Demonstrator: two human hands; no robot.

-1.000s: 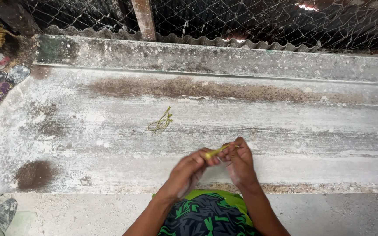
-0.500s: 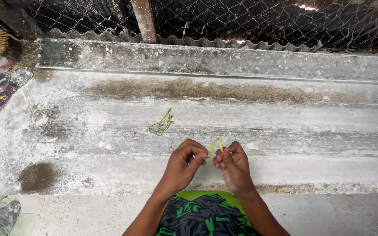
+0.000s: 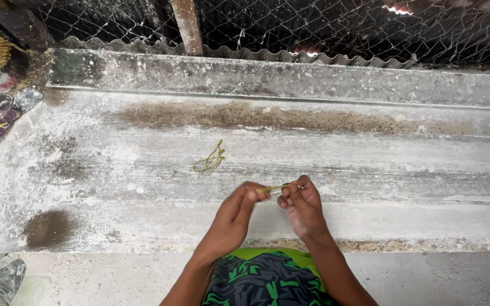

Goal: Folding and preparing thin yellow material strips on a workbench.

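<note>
Yellow-green strip is pinched taut between left hand and right hand, apparently mid-working, while one finished-looking tangle lies apart on the dusty slab.

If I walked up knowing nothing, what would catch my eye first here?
Both hands, the left hand and right hand, pinch a thin yellow-green strip between them at centre. Just beyond lies a small tangle of strips on the white-dusted sheet, with wire mesh along the top.
</note>
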